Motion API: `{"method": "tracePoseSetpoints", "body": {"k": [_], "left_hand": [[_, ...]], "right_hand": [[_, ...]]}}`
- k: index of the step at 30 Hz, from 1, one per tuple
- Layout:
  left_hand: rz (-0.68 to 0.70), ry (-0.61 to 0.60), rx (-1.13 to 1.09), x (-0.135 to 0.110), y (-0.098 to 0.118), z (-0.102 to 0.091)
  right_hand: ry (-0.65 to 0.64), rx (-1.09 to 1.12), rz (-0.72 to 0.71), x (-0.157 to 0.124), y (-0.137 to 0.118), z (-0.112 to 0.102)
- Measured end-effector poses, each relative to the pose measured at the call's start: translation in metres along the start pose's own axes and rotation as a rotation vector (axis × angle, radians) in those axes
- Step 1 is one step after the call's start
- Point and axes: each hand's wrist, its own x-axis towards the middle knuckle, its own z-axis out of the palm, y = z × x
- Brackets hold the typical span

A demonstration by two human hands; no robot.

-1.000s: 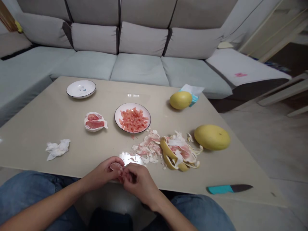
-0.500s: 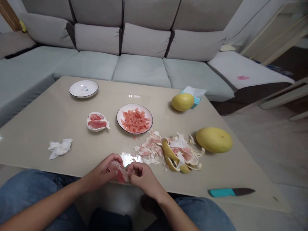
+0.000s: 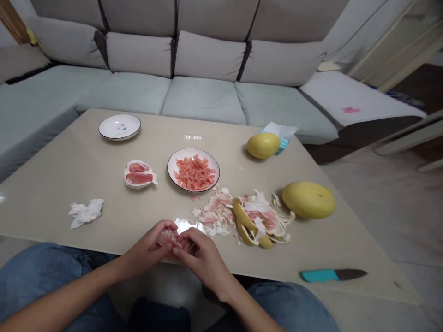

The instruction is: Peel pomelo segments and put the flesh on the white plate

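At the near edge of the table, my left hand (image 3: 157, 242) is closed round a pomelo segment (image 3: 166, 238) with pink flesh and pale membrane. My right hand (image 3: 197, 251) presses its thumb and fingers against the segment's right side; the fingers partly hide what they pinch. Beyond the hands, a dark-rimmed plate (image 3: 172, 181) bears many pink pieces of peeled pomelo flesh. A partly opened chunk of peeled pomelo (image 3: 139, 174) lies left of that plate. Yellow rind, white pith and membrane scraps (image 3: 221, 210) are heaped to the right of my hands.
A second white plate (image 3: 120, 127) stands at the back left, and a crumpled tissue (image 3: 86, 212) lies at left. Two whole pomelos, one by a tissue pack (image 3: 284, 138) and one at the right edge (image 3: 308, 199), rest rightward. A turquoise-handled knife (image 3: 332, 275) lies front right.
My right hand has moved left and closed in on the segment. Its thumb now lies against the segment near my left thumb, and the membrane flap seen between the hands is mostly covered.
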Motion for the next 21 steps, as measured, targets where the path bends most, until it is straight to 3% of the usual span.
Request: {"method": "tracePoseSetpoints", "body": {"k": [6, 11, 15, 21], "left_hand": [[0.003, -0.023, -0.04, 0.001, -0.0001, 0.0029], [-0.16, 0.04, -0.309, 0.0063, -0.0026, 0.0011], [-0.297, -0.023, -0.502, 0.0057, 0.0002, 0.0012], [-0.254, -0.066, -0.482, 0.0063, 0.0031, 0.0029]], "right_hand": [[0.057, -0.113, -0.111, 0.001, 0.0058, -0.0001], [0.05, -0.111, -0.136, 0.0007, 0.0066, -0.0025], [0.047, -0.097, -0.169, 0.0004, 0.0073, -0.0019], [0.077, -0.059, -0.1, 0.0011, 0.0072, 0.0008]]}}
